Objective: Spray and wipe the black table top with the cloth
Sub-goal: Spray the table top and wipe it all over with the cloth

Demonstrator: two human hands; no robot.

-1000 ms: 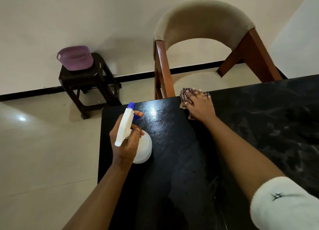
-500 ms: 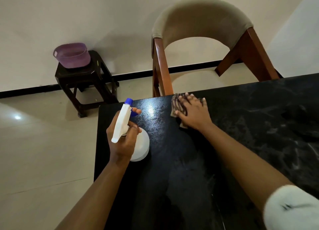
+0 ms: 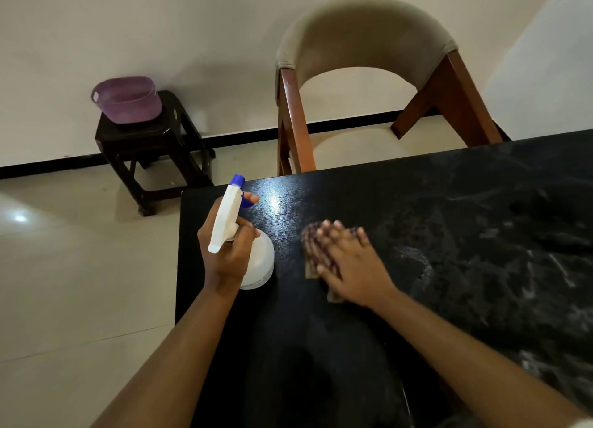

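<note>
Wiping this close to the spray bottle (image 3: pixel 260 264) risks knocking it toward the table top (image 3: pixel 449 235) left edge, and a flat palm may slip off the cloth (image 3: pixel 308 240) — left hand (image 3: pixel 224 254) curled round the bottle's neck w/ a finger at the trigger, right hand (image 3: pixel 349 267) flat, fingers straight, pressing the cloth near the far-left corner.
</note>
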